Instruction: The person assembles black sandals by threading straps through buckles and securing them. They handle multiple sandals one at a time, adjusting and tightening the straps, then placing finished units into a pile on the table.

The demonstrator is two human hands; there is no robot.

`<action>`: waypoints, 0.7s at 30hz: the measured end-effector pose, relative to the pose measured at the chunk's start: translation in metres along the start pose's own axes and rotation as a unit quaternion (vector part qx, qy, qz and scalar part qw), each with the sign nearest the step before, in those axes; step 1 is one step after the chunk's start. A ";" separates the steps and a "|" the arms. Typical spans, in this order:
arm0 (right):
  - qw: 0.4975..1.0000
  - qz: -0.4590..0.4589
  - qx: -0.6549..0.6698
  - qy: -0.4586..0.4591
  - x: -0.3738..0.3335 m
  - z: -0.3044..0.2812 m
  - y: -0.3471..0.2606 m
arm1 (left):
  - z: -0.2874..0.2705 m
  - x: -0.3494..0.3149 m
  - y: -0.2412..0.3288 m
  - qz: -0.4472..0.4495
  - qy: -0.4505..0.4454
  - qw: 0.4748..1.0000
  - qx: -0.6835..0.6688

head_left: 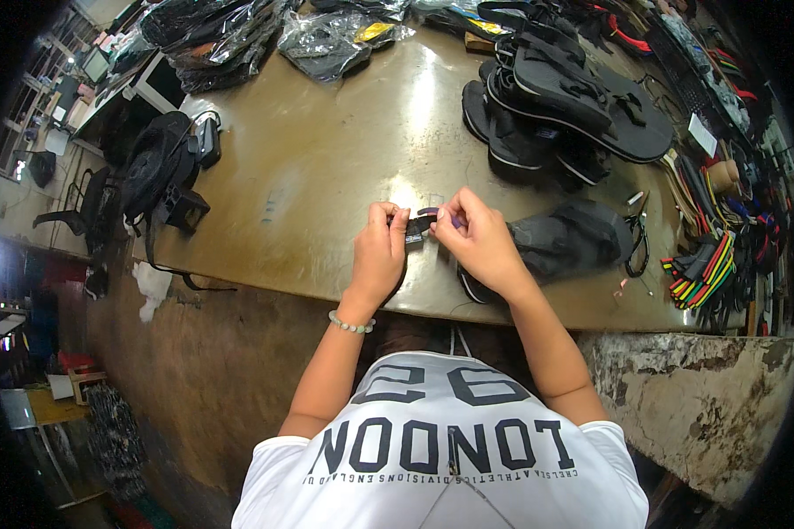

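Near the front edge of the table, my left hand [382, 251] and my right hand [481, 242] are both closed in a pinch. Between them runs a short black strap [422, 222] with a small dark printed tag on it and a purplish edge near the right fingers. The left fingertips grip the tag end; the right thumb and fingers hold the other end. Just right of my right hand lies a black sandal [573, 240], partly hidden by that hand and forearm. Beyond it rises a pile of black sandals [551, 101].
Plastic-wrapped black goods [326, 44] line the far edge. On the left sit a black coil [154, 163], a small black device [208, 139] and a black box [183, 209]. Striped colourful straps [710, 269] and a black-handled tool [640, 242] lie at the right.
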State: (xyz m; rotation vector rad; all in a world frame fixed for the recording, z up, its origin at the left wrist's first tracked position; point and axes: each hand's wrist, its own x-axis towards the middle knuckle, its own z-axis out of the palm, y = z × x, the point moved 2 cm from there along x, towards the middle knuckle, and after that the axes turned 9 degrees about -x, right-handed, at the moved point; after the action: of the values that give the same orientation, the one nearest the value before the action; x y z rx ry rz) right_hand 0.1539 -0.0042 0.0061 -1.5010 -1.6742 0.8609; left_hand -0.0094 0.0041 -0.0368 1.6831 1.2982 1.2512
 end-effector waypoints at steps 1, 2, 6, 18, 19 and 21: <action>1.000 -0.001 -0.006 -0.008 -0.001 0.000 0.001 | 0.000 0.000 -0.001 0.001 -0.003 1.000 0.002; 1.000 -0.015 -0.007 -0.006 -0.001 -0.001 0.001 | 0.000 0.000 -0.001 0.002 -0.007 1.000 0.004; 0.998 -0.013 0.055 -0.008 0.000 0.001 0.007 | 0.002 0.001 -0.002 0.008 -0.006 1.000 0.008; 0.998 0.022 0.002 -0.060 0.001 -0.006 0.004 | 0.000 0.001 -0.006 -0.006 0.014 1.000 -0.009; 0.996 0.026 0.073 -0.049 0.002 -0.005 0.005 | -0.005 0.001 -0.007 -0.019 0.028 0.999 -0.025; 0.978 0.053 0.201 -0.031 0.005 -0.003 0.010 | -0.026 0.003 -0.007 -0.044 0.055 0.997 0.016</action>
State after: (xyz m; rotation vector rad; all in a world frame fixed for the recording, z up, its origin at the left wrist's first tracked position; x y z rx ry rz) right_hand 0.1611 0.0014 -0.0001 -1.2995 -1.3670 1.2315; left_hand -0.0357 0.0073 -0.0337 1.5793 1.4500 1.2924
